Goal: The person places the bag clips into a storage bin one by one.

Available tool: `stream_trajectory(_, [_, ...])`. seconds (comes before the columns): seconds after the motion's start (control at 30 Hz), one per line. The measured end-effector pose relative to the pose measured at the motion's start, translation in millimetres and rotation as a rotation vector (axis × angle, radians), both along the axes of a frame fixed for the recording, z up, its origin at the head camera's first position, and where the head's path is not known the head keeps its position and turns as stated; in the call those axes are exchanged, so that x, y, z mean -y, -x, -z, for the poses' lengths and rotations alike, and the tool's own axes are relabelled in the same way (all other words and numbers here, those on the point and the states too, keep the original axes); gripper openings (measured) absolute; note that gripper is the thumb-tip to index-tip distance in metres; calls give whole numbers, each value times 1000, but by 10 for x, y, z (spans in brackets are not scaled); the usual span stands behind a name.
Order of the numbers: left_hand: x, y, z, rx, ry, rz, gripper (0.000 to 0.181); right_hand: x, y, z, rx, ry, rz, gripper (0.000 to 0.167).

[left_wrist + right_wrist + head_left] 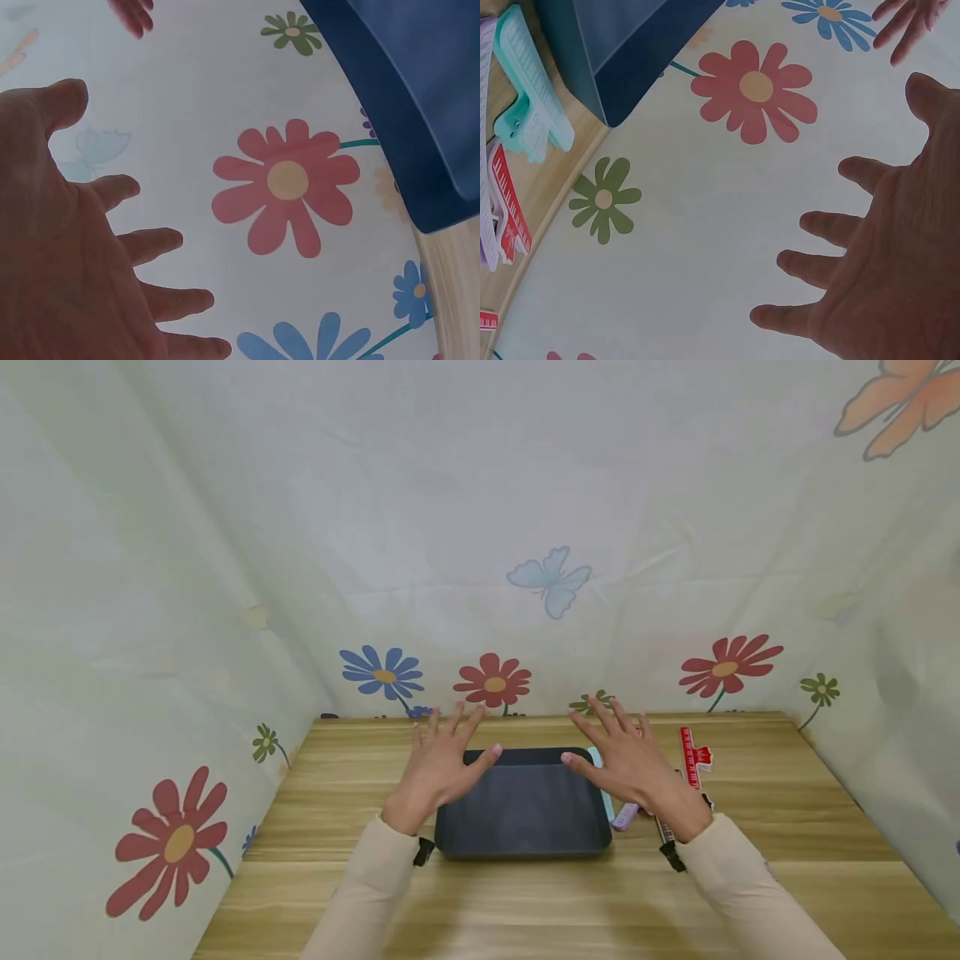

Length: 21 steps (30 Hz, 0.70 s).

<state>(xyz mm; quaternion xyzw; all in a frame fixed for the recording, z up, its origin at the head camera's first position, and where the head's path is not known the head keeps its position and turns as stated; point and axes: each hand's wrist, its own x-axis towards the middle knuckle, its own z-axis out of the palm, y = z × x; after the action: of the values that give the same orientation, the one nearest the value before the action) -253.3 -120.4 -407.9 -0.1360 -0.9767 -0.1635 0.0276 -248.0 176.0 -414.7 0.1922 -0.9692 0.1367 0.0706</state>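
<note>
A dark blue-grey rectangular tray [523, 814] lies on the wooden table between and below both hands. My left hand [441, 764], its fingers spread and straight, hovers above the tray's left side. Over the right side hovers my right hand [633, 766], also spread, palm down and holding nothing. Both wrist views show the palms apart from the tray. To the tray's right lie long clips with striped markings: a teal one [532, 82], a purple one [625, 816] and a red one [691, 758]. My right hand and wrist partly cover this group in the head view.
The wooden table [300, 893] ends at a white cloth backdrop [420, 527] printed with flowers and butterflies. Cloth also hangs along the left and right sides. A dark strap [423, 852] shows at my left wrist, another [672, 857] at my right.
</note>
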Motion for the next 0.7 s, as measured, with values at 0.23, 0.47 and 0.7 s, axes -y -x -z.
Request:
stream_trajectory(0.23, [103, 7, 72, -12, -21, -11, 75, -61, 11, 31, -17, 11, -5, 76])
stream_trajectory(0.47, [211, 5, 208, 26, -96, -4, 72, -128, -3, 77, 0, 3, 5, 77])
stream_trajectory(0.7, [331, -7, 379, 69, -146, -19, 71, -189, 10, 119, 11, 6, 4, 76])
